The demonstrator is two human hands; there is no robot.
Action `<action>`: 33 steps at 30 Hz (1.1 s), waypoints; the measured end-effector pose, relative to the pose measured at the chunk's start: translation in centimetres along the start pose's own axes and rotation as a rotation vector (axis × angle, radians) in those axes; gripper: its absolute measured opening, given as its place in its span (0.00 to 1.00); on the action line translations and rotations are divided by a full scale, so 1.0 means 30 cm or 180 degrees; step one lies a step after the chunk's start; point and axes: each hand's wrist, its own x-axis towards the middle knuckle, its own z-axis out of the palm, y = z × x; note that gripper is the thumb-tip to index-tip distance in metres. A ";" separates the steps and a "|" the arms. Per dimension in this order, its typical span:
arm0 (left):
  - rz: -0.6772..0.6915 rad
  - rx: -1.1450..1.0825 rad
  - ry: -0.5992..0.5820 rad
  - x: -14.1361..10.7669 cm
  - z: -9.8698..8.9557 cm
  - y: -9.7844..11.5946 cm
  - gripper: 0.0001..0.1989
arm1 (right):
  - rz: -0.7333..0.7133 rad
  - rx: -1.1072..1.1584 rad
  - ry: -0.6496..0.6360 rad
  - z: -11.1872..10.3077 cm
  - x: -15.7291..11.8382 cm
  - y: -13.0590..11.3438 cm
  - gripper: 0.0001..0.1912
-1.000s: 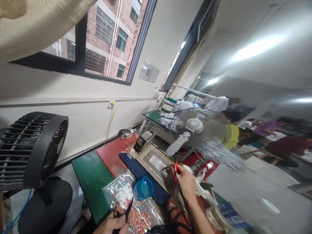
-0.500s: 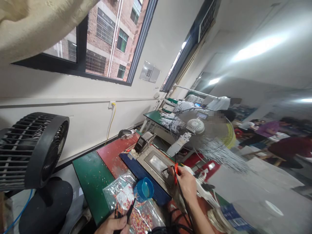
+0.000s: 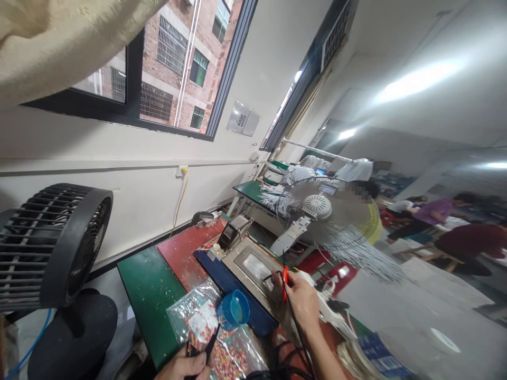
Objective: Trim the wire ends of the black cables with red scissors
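Observation:
My left hand, at the lower edge, is closed around black cables whose thin ends fan out beside a blue plastic cup. Under them lies a clear plastic bag strewn with red and yellow scraps. My right hand pinches a slim orange-red piece along with a black cable, which runs down past the wrist. A dark bent end sticks out left of these fingers, over a grey metal box with a shiny recessed top; whether it touches is unclear.
A black tape dispenser stands behind the metal box. A dark fan is at left, and a caged fan with white strands around it stands ahead. A clear jar is lower right. People sit in the right background.
Both hands stay almost where they were, with the same things in them. The view has shifted very slightly.

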 end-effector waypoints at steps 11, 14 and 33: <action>0.0002 0.0044 -0.0014 -0.005 0.005 0.005 0.17 | 0.0039 0.0030 0.0000 -0.013 -0.004 -0.012 0.30; 0.0002 0.0237 -0.0112 -0.002 -0.001 0.006 0.20 | 0.0059 0.0007 -0.0027 -0.013 -0.005 -0.014 0.30; 0.0127 0.0061 -0.0167 -0.001 -0.020 -0.013 0.15 | -0.0020 -0.0053 -0.0046 -0.006 0.000 -0.001 0.30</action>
